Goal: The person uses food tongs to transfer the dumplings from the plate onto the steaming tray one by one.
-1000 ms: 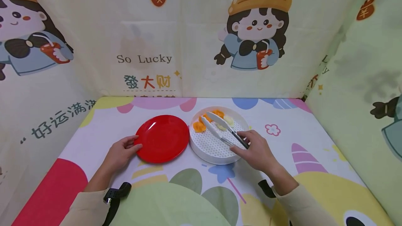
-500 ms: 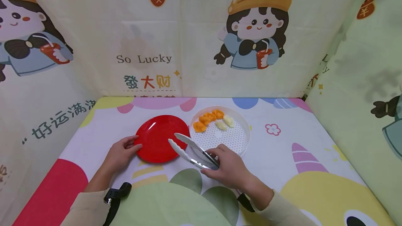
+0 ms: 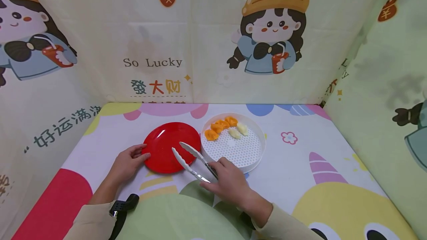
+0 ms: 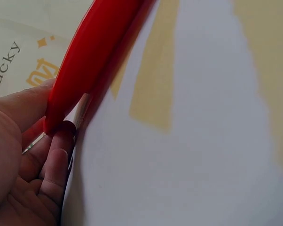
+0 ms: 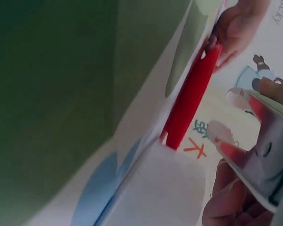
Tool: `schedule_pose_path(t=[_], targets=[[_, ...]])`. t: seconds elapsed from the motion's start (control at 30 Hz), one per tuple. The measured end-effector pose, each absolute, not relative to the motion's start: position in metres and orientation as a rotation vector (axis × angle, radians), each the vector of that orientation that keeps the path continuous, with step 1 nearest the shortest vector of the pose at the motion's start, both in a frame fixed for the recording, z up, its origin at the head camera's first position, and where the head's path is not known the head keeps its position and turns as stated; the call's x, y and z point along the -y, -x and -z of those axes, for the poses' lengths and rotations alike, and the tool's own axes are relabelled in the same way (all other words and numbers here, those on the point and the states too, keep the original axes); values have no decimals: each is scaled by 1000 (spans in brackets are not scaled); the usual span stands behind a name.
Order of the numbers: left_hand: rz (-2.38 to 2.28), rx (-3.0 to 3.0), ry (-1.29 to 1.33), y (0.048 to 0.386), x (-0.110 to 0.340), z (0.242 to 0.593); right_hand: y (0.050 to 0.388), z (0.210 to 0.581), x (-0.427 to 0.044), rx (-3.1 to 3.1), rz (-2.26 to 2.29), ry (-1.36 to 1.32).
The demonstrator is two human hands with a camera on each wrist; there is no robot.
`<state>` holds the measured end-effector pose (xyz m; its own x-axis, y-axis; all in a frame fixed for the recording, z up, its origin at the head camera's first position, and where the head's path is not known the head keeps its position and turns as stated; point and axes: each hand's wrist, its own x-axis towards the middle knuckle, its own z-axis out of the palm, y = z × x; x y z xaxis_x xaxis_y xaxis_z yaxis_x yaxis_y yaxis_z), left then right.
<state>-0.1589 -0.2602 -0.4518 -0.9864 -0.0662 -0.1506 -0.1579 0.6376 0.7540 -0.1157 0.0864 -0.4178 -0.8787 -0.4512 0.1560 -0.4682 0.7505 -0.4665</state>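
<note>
My left hand [image 3: 128, 164] pinches the left rim of a round red plate [image 3: 168, 140]; in the left wrist view the thumb lies over the rim [image 4: 80, 70] and the fingers are beneath it. My right hand [image 3: 230, 181] grips a pair of tongs [image 3: 191, 171] with pale scalloped tips. The arms of the tongs stand apart over the plate's right part, nothing between them. To the right of the plate is a round white steamer tray [image 3: 243, 151] with a perforated base. It holds several orange dumplings [image 3: 217, 127] and two pale dumplings [image 3: 242, 128].
A patterned cloth [image 3: 287, 166] covers the table. Printed curtains [image 3: 207, 47] hang behind it and at both sides. The plate and the tray stand side by side, close together. A black strap [image 3: 123, 206] is on the left wrist.
The right hand with the tongs has moved left and toward the person, from above the tray to over the plate's right part. The arms of the tongs have spread wider. The left hand stays put.
</note>
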Motion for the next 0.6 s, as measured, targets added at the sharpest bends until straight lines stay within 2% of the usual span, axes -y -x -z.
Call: schedule_pose_path(t=[0.6], targets=[[-1294,-2739,181,160,261,454,117,420,-76,3041,-659,-665]])
